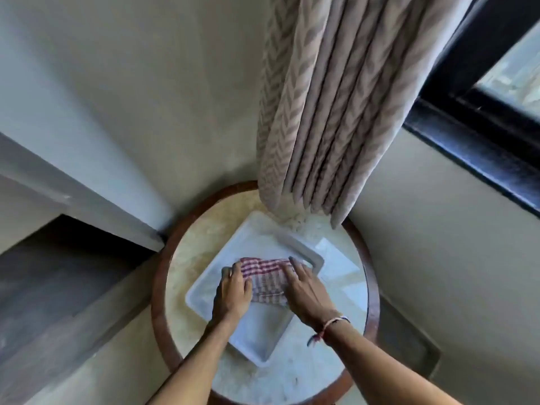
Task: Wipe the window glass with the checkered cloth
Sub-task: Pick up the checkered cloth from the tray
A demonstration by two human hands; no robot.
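Note:
A red-and-white checkered cloth lies folded inside a white plastic tray on a small round table. My left hand rests on the cloth's left edge, fingers curled over it. Pressed on the cloth's right side is my right hand, its fingers stretched toward the tray's far rim. Both hands touch the cloth; whether they grip it firmly is unclear. The window glass shows at the upper right, set in a black frame.
The round table has a pale marble top and a brown wooden rim. A beige patterned curtain hangs down over the table's far edge, left of the window. Plain walls meet in the corner behind. A dark ledge lies at the left.

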